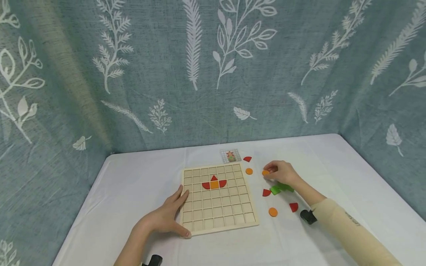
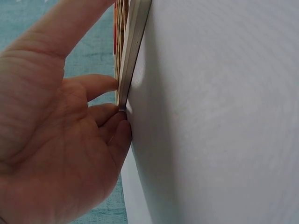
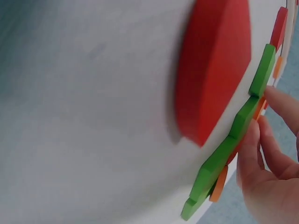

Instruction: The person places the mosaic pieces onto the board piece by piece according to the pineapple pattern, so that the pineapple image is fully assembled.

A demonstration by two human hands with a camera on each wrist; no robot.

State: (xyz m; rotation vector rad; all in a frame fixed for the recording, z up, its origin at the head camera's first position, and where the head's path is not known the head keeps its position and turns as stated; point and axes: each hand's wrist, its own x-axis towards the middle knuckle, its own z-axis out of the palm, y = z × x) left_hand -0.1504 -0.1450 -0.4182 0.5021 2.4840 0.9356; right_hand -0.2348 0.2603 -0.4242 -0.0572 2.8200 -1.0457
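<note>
My left hand (image 1: 168, 214) rests along the left side of a wooden grid board (image 1: 229, 211), fingers spread on its edge and thumb at the near left corner. In the left wrist view, fingertips touch the board's side (image 2: 133, 51). Set in the grid are an orange square (image 1: 214, 184), a red triangle (image 1: 214, 178) above it and red quarter-circles (image 1: 206, 186) on both sides. Right of the board, my right hand (image 1: 282, 173) pinches an orange disc (image 1: 265, 172) between thumb and fingers. Green pieces (image 1: 275, 190) lie just below that hand, partly hidden by it.
Two more orange discs (image 1: 273, 212) and several red quarter-circles (image 1: 293, 207) lie loose right of the board. Behind it is a pattern card (image 1: 230, 156) with a gridded picture. A white cloth covers the table (image 1: 139, 170); a leaf-patterned curtain (image 1: 159, 74) hangs behind.
</note>
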